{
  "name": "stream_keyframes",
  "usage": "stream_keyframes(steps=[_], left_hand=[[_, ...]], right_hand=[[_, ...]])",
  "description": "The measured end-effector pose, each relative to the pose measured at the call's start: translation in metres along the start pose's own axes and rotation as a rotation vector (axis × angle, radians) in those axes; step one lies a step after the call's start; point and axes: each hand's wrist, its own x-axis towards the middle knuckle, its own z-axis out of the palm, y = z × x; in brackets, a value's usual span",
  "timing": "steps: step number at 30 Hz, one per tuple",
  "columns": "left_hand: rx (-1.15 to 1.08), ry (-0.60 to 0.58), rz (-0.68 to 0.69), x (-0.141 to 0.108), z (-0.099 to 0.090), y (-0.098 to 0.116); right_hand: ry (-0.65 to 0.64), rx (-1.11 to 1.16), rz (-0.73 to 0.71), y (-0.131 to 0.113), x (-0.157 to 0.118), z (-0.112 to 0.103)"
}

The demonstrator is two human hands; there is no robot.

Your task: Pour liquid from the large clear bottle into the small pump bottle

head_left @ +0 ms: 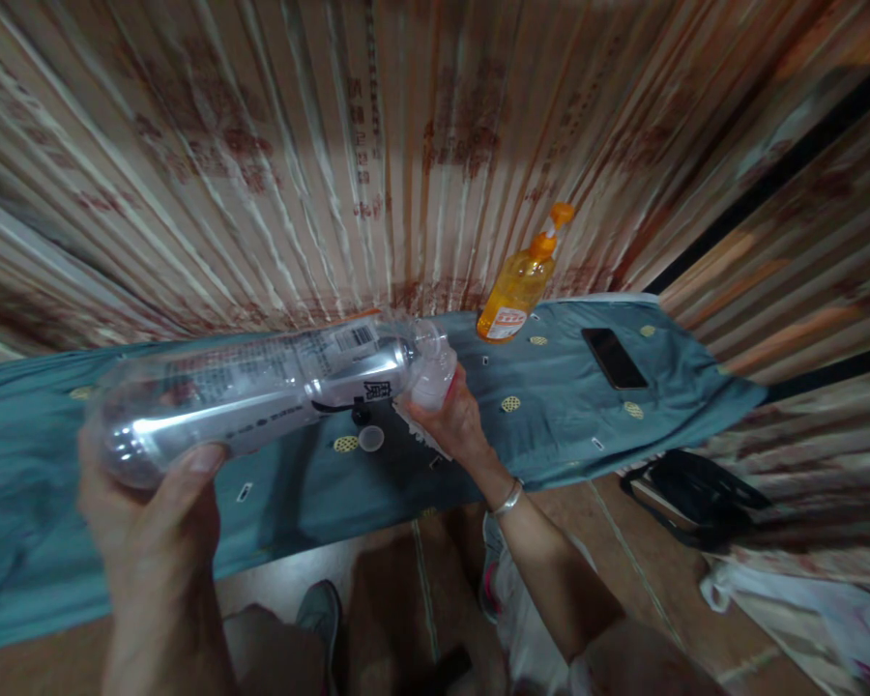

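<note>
A large, clear plastic bottle with a shiny silver body, printed text and a barcode lies sideways in the air over the table. My left hand is closed around its rounded base, thumb on the near side. At the other end my right hand is wrapped round the bottle's narrow neck, with a white cloth-like piece showing beneath the fingers. Clear plastic partly hides what the fingers press on. A small black knob sits under the bottle's side. Near it, a round translucent cap rests on the tablecloth.
The table wears a teal patterned cloth. Toward its back stands an orange pump bottle; a dark phone lies to the right. Pleated curtains hang behind. On the floor at right are a black bag and a white bag.
</note>
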Motion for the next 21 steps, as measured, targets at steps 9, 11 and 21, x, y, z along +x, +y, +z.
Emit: stream_keyframes(steps=[9, 11, 21], left_hand=[[0.039, 0.007, -0.003, -0.0006, -0.0018, -0.0067], [0.026, 0.008, 0.014, -0.0004, -0.0015, -0.006], [-0.034, 0.029, -0.03, 0.001, 0.0007, -0.0019]], right_hand=[[0.004, 0.008, 0.009, 0.0008, 0.0009, 0.0006], [0.007, 0.014, 0.005, 0.0005, 0.0007, 0.0008], [0.002, 0.009, 0.021, -0.0002, 0.001, 0.0003]])
